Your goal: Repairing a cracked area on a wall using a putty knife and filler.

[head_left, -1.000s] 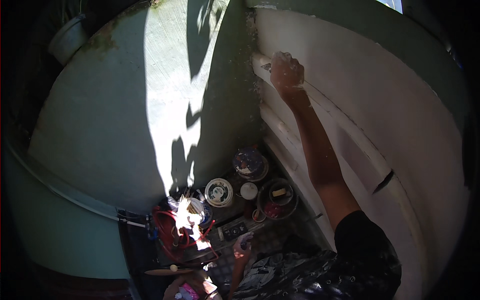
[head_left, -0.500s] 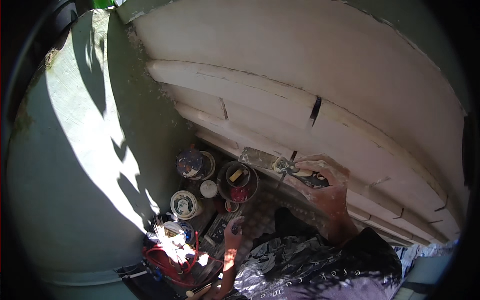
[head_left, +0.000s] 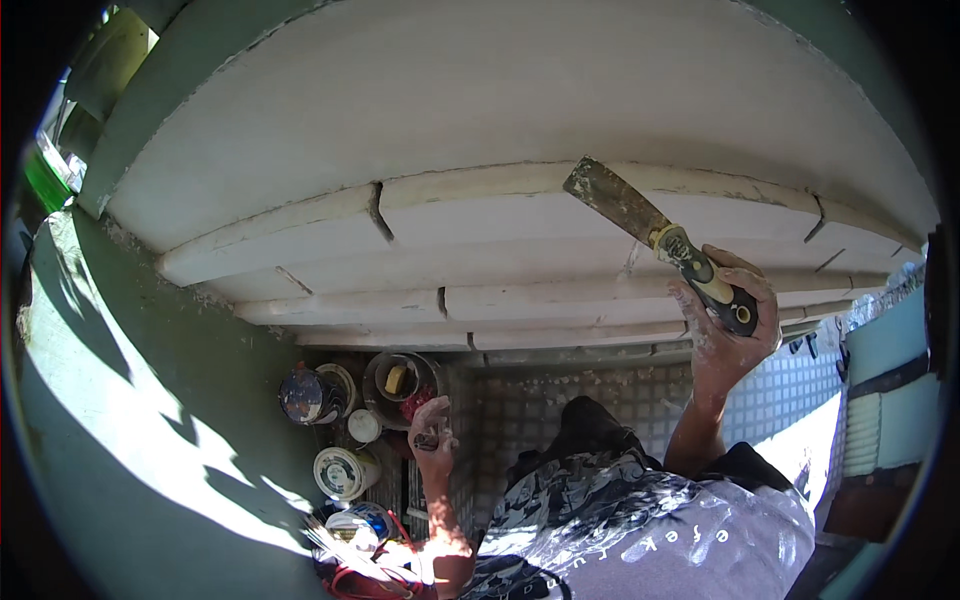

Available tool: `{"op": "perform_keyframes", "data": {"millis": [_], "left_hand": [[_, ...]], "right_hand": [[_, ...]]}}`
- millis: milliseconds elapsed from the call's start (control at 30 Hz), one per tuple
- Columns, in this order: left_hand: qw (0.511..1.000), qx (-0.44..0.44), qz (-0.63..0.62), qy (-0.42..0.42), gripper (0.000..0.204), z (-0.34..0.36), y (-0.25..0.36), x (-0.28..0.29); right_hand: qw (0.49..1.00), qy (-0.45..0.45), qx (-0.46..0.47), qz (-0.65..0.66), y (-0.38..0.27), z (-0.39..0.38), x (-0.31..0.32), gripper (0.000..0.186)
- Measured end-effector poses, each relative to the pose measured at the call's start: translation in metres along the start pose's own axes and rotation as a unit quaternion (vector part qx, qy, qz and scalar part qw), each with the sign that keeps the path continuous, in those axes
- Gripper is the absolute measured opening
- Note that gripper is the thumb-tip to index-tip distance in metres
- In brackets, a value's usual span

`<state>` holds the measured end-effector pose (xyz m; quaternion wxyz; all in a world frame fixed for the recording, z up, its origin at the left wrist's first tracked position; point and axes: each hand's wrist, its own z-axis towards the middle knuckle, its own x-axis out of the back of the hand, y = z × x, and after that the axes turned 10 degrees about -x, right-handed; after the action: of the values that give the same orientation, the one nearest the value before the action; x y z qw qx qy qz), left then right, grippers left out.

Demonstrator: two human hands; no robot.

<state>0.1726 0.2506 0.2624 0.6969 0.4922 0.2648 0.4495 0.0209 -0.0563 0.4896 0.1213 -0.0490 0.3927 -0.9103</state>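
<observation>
My right hand [head_left: 732, 335], dusted with pale powder, is closed around the dark and cream handle of a putty knife [head_left: 628, 205]. The blade is stained and points up and to the left, in front of a cream stepped ledge [head_left: 480, 195]. I cannot tell whether its tip touches the ledge. Lower and to the left, my left hand [head_left: 432, 425] is whitened too, its fingers curled around a small dark thing that I cannot make out. That hand is nearest to a round bucket [head_left: 372, 392] with a yellow block [head_left: 397, 379] and something red [head_left: 418, 402] inside.
Paint-stained tubs [head_left: 302, 395] and a white-lidded tub [head_left: 343, 474] stand beside the green wall [head_left: 170, 350]. A small white lid [head_left: 364, 427] lies between them. Red tubing [head_left: 375, 574] is at the lower left. Tiled floor [head_left: 630, 405] shows below the ledges, with sunlight at the right.
The view has swung to the right. My right hand has lifted the putty knife up and to the right, its blade now angled upward. My left hand appears closer to the bucket.
</observation>
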Motion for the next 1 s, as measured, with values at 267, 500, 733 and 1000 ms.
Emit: {"op": "perform_keyframes", "data": {"millis": [267,500,733,1000], "left_hand": [[0.995,0.052,-0.005,0.079,0.057,-0.053,0.030,-0.088],[0.974,0.052,0.057,0.213,0.057,-0.097,0.031,-0.178],[0.981,0.001,0.030,0.191,0.045,-0.091,0.050,-0.251],[0.968,-0.020,0.001,0.250,0.047,-0.107,0.052,-0.299]], "right_hand": [[0.998,-0.056,0.001,0.043,0.049,0.032,0.027,0.046],[0.980,0.034,0.178,-0.077,0.082,0.048,0.137,0.059],[0.980,0.141,0.134,0.042,0.122,0.105,0.161,0.050],[0.992,0.039,0.102,0.068,0.123,0.125,0.180,0.048]]}}
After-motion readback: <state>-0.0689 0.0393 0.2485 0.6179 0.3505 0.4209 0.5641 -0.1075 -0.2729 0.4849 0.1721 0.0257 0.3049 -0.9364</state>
